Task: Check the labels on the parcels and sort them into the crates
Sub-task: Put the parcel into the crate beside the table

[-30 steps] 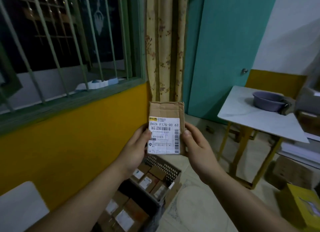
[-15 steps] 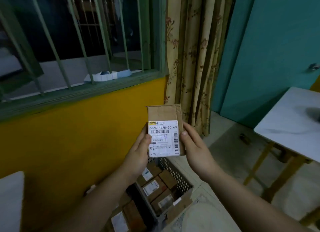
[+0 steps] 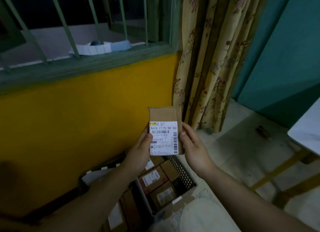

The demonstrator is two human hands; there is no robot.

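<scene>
Your left hand (image 3: 138,153) grips the left edge of the cardboard parcel (image 3: 165,116), thumb laid on the white shipping label (image 3: 163,138); your right hand (image 3: 194,148) grips the right edge, thumb at the label's barcode side; so the parcel stands upright between both grips, held up in front of the yellow wall (image 3: 78,119), above the grey perforated crate (image 3: 183,176) that already holds labelled boxes. The risk lies in the dim light and in your left thumb covering part of the print; you could misread the code and drop the parcel into the wrong crate; a second crate (image 3: 124,212) sits just beside the first, lower left, so a careless release could also land there.
</scene>
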